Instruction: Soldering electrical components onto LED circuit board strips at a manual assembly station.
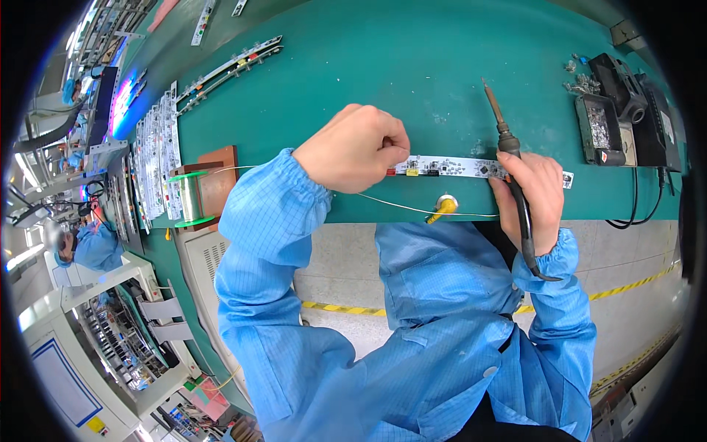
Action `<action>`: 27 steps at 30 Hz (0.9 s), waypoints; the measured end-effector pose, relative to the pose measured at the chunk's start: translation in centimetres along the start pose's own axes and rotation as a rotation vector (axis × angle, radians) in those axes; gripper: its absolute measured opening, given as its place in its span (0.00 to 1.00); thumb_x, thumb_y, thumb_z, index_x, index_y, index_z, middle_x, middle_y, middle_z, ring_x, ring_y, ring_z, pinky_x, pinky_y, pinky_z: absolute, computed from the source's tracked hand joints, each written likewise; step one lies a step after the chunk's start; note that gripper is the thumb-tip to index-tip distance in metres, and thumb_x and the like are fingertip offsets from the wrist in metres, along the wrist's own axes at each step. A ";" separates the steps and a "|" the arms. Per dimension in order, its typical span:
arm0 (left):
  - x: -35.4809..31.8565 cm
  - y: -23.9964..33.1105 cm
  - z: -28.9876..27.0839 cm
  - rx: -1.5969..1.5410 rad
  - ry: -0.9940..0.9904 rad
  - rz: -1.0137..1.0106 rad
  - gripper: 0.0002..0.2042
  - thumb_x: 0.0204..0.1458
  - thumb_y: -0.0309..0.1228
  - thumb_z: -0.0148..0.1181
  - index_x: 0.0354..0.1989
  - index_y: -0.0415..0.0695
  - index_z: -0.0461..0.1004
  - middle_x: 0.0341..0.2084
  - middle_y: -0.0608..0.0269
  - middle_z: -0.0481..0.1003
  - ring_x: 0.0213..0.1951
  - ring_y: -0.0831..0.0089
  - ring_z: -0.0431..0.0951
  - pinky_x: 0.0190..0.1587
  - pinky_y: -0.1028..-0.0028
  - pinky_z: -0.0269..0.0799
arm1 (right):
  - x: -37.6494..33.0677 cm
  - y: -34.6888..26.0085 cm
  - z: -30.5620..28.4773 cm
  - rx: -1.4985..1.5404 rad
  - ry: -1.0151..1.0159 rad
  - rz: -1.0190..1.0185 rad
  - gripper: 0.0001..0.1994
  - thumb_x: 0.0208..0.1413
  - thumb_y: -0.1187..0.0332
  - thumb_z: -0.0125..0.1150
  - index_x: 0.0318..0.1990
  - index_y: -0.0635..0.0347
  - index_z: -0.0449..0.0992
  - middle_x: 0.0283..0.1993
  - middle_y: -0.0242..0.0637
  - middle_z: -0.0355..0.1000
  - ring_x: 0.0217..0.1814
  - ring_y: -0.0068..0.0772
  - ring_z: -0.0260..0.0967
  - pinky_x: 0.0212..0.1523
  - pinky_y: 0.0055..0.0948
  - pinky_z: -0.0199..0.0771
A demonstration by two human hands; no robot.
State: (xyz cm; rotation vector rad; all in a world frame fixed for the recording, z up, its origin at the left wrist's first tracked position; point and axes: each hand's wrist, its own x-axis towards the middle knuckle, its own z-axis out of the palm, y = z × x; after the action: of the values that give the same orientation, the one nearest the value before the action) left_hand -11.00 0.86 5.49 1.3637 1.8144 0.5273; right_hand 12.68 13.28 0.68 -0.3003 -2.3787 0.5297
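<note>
A narrow white circuit board strip with red, yellow and black parts lies along the near edge of the green bench. My left hand is closed at its left end; what the fingers pinch, if anything, is hidden. My right hand grips a soldering iron, its tip pointing away from me above the bench, while the fingers also rest by the strip's right part. Thin solder wire runs from a spool on the left, past my left hand, towards my right fingers.
A brown wooden block stands by the spool. More board strips lie at left, others farther back. At right are a black tray of small metal parts and a black soldering station. A yellow plug sits at the near edge.
</note>
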 end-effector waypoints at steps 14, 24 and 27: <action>-0.1 0.0 1.4 -0.103 0.189 -0.017 0.04 0.48 0.24 0.58 0.30 0.37 0.77 0.26 0.56 0.77 0.28 0.67 0.77 0.31 0.71 0.72 | -0.2 0.3 -0.2 0.057 0.026 0.040 0.22 0.35 0.83 0.66 0.43 0.63 0.74 0.38 0.45 0.73 0.38 0.46 0.70 0.41 0.37 0.67; 0.3 0.7 1.8 0.295 0.184 0.244 0.03 0.46 0.25 0.58 0.25 0.41 0.76 0.24 0.60 0.72 0.32 0.60 0.73 0.34 0.65 0.70 | -0.2 0.2 -0.4 0.071 0.019 0.042 0.22 0.35 0.83 0.65 0.43 0.63 0.74 0.38 0.44 0.73 0.38 0.45 0.70 0.41 0.37 0.67; 0.2 1.3 2.6 0.481 0.246 0.324 0.02 0.45 0.25 0.58 0.23 0.42 0.74 0.23 0.60 0.71 0.31 0.61 0.72 0.33 0.65 0.69 | -0.2 0.3 -0.2 0.069 0.030 0.044 0.22 0.35 0.83 0.65 0.44 0.62 0.74 0.37 0.44 0.73 0.37 0.45 0.70 0.41 0.37 0.67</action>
State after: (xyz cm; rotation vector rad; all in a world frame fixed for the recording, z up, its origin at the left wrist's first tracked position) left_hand -8.22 1.12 4.81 2.0164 2.0114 0.4546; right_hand 13.02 13.58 0.58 -0.3283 -2.3239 0.6221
